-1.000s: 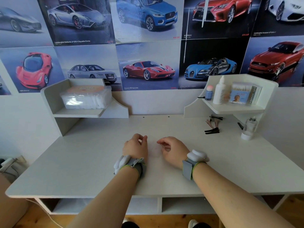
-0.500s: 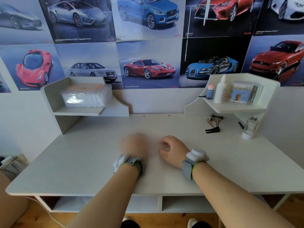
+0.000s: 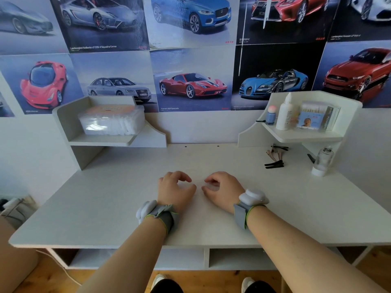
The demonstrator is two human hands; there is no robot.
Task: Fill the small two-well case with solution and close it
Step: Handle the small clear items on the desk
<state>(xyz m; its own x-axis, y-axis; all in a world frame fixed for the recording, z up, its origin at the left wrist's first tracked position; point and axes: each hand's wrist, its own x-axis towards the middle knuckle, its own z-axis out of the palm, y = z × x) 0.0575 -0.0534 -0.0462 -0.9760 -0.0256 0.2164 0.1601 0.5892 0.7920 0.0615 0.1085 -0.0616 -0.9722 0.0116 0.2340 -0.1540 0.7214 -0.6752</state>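
Note:
My left hand [image 3: 175, 188] rests on the white desk [image 3: 118, 199] near its middle, fingers curled and apart from the thumb, with nothing seen in it. Close beside it, my right hand [image 3: 225, 190] is curled with thumb and fingertips around a faint pale patch [image 3: 213, 187]. That patch may be the small case, but it is too washed out against the desk to tell. A white squeeze bottle [image 3: 284, 114] stands upright on the right shelf, out of both hands' reach.
A clear bottle [image 3: 322, 162] stands at the desk's back right, with black and tan hair clips [image 3: 274, 159] near it. The right shelf [image 3: 306, 136] also holds a small blue bottle [image 3: 271, 115] and a swab box [image 3: 317, 118]. A plastic box [image 3: 111, 119] fills the left shelf.
My left hand's fingers have drawn back from the gap between the hands and curled; it was blurred in motion half a second ago. The right hand has barely moved.

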